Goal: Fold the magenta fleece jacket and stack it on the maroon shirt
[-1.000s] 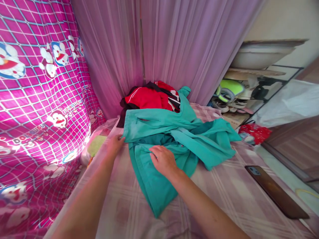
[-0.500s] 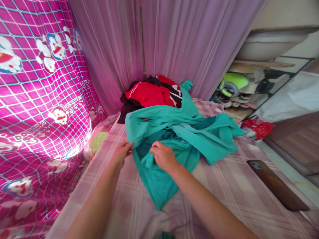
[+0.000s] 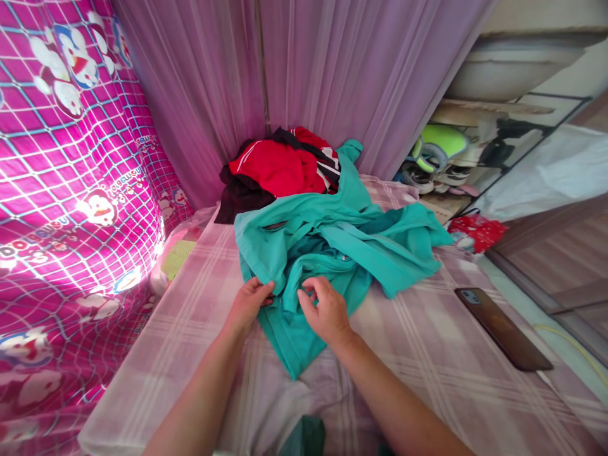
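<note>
A crumpled teal garment [image 3: 332, 247] lies on the checked lilac bed sheet [image 3: 427, 354] in the middle of the head view. My left hand [image 3: 249, 304] pinches the teal cloth at its left edge, fingers closed on a fold. My right hand [image 3: 325, 310] rests close beside it on the same garment, fingers curled into the fabric. Behind the teal garment sits a red and black garment [image 3: 280, 168], bunched against the curtain.
A purple curtain [image 3: 308, 69] hangs behind the pile. A pink cartoon-print cloth [image 3: 61, 177] covers the left side. A dark phone [image 3: 503, 329] lies on the sheet at right. A shelf with shoes [image 3: 441, 158] and a red bag [image 3: 475, 231] stand beyond the bed's right edge.
Both hands have drawn toward me and closer together on the teal garment. My left hand went from touching the sheet's edge to pinching the cloth; the right hand's fingers curled in.
</note>
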`<state>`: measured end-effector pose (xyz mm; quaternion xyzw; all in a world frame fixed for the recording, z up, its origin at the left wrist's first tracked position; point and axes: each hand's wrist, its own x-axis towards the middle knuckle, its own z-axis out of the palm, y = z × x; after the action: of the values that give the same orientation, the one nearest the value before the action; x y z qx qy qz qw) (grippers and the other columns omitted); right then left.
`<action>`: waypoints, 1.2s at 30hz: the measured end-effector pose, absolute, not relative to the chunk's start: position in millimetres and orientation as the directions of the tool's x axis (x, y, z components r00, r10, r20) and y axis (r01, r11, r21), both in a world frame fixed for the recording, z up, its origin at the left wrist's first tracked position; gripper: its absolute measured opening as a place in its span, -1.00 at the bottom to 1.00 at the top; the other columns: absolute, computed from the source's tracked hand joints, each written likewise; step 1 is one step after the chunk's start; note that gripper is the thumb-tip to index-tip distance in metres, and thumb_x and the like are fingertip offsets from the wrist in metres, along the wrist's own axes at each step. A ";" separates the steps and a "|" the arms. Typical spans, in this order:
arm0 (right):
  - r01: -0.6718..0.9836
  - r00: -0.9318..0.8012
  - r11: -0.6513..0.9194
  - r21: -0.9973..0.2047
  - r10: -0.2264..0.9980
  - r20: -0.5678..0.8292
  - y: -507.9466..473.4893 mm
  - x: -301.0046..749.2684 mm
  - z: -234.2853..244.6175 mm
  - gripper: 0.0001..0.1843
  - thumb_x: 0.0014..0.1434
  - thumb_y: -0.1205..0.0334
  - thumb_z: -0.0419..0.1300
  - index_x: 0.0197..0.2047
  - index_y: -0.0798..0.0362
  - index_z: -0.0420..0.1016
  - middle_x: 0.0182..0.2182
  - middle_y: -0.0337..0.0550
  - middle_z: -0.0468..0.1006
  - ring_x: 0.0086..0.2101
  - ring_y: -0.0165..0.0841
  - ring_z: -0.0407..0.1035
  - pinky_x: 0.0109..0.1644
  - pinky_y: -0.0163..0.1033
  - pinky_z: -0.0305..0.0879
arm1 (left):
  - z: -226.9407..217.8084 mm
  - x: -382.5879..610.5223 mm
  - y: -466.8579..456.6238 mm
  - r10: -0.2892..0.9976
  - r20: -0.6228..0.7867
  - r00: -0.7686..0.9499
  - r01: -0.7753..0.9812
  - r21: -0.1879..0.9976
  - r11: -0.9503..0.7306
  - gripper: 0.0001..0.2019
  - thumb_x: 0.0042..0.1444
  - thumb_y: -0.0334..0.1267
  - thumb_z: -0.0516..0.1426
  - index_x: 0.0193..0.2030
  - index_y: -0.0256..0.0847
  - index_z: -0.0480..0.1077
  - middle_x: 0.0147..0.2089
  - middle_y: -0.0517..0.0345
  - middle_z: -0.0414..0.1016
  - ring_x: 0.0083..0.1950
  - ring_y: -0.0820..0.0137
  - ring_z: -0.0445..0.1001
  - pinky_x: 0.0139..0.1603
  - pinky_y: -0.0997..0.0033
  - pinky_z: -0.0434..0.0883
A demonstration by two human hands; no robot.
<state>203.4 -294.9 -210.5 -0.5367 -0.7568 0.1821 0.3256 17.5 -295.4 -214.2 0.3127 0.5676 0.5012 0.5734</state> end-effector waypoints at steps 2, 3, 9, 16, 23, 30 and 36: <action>0.730 -0.241 0.271 -0.627 0.961 0.134 -305.2 202.1 -208.1 -0.63 0.29 -0.05 0.06 -0.33 0.01 0.52 -0.40 -0.11 0.60 -0.40 -0.32 0.45 -0.26 -0.25 0.29 | -214.2 16.4 -296.6 0.926 -0.348 -0.145 -0.238 0.921 0.309 -0.48 -0.39 0.09 0.43 -0.36 -0.20 0.43 -0.44 0.23 0.51 -0.42 0.47 0.44 -0.33 0.47 0.36; 0.748 -0.252 0.232 -0.622 0.966 0.058 -307.9 200.5 -207.3 -0.58 0.28 -0.11 0.07 -0.42 0.01 0.49 -0.45 -0.11 0.59 -0.41 -0.31 0.45 -0.30 -0.26 0.25 | -214.1 16.0 -296.8 0.928 -0.347 -0.136 -0.233 0.922 0.310 -0.48 -0.39 0.09 0.43 -0.36 -0.20 0.43 -0.43 0.22 0.52 -0.41 0.47 0.45 -0.33 0.47 0.37; 0.418 -0.267 -0.176 -0.891 0.914 -0.306 -300.3 185.8 -209.8 -0.59 0.15 -0.12 0.21 -0.51 0.03 0.44 -0.52 -0.15 0.59 -0.57 -0.41 0.36 -0.48 -0.32 0.13 | -211.5 12.8 -297.1 0.941 -0.335 -0.058 -0.176 0.931 0.320 -0.48 -0.35 0.12 0.42 -0.34 -0.20 0.46 -0.37 0.16 0.56 -0.39 0.44 0.46 -0.32 0.45 0.37; -0.042 -0.289 -0.482 -0.875 0.844 -0.451 -306.3 182.0 -212.7 -0.58 -0.15 -0.13 0.40 -0.47 0.06 0.46 -0.57 -0.26 0.51 -0.59 -0.52 0.26 -0.57 -0.40 0.00 | -208.4 10.4 -300.5 0.950 -0.312 -0.014 -0.103 0.945 0.309 -0.57 -0.32 0.08 0.42 -0.46 -0.19 0.45 -0.54 0.24 0.43 -0.47 0.46 0.37 -0.45 0.48 0.27; -0.248 -0.176 -0.426 -0.870 0.903 -0.392 -325.2 174.3 -219.8 -0.50 -0.26 -0.19 0.40 -0.43 0.07 0.50 -0.53 -0.24 0.51 -0.55 -0.49 0.30 -0.52 -0.37 0.12 | -202.9 14.3 -305.6 0.949 -0.314 -0.009 -0.055 0.948 0.313 -0.53 -0.34 0.12 0.41 -0.43 -0.20 0.46 -0.59 0.27 0.37 -0.55 0.51 0.26 -0.57 0.51 0.09; -0.286 -0.051 -0.369 -0.884 0.927 -0.371 -333.1 169.5 -221.7 -0.54 -0.21 -0.16 0.38 -0.45 0.07 0.48 -0.54 -0.21 0.52 -0.56 -0.47 0.30 -0.52 -0.34 0.19 | -196.4 21.9 -308.2 0.964 -0.265 -0.015 -0.069 0.962 0.263 -0.55 -0.35 0.10 0.42 -0.48 -0.19 0.44 -0.63 0.30 0.34 -0.56 0.51 0.25 -0.56 0.50 0.11; -0.313 -0.027 -0.371 -0.874 0.924 -0.382 -335.9 167.4 -219.4 -0.56 -0.22 -0.14 0.37 -0.44 0.07 0.49 -0.54 -0.23 0.53 -0.56 -0.47 0.33 -0.54 -0.35 0.19 | -198.5 27.0 -311.6 0.974 -0.223 -0.030 -0.129 0.968 0.217 -0.53 -0.36 0.09 0.44 -0.47 -0.21 0.44 -0.57 0.28 0.44 -0.55 0.55 0.28 -0.52 0.53 0.20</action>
<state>167.4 -335.9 -219.4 -0.5111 -0.2987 0.6513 0.4747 27.0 -311.6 -198.5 0.3980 0.5309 0.4827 0.5716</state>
